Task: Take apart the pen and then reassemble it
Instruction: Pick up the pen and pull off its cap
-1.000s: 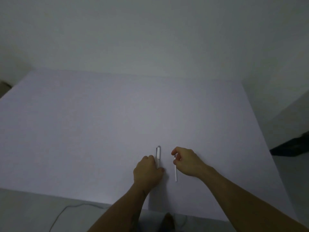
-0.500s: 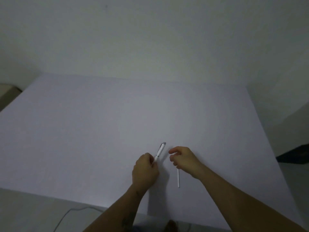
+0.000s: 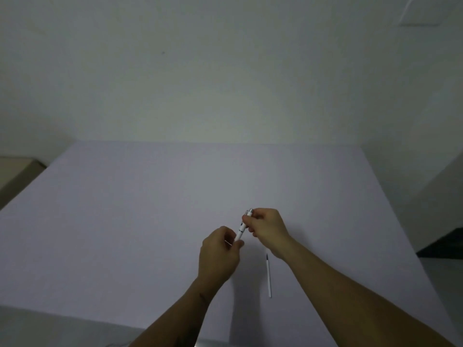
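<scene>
Both hands raised over white table (image 3: 125,221): left hand (image 3: 218,256) pinches pen barrel (image 3: 241,229) low end, right hand (image 3: 266,227) pinches its metal top. Refill (image 3: 268,275) lies beside. Likely mid-disassembly; next: twist top off.

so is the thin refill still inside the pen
No, the refill lies on the table, apart from the pen body held by the left hand and right hand.
</scene>
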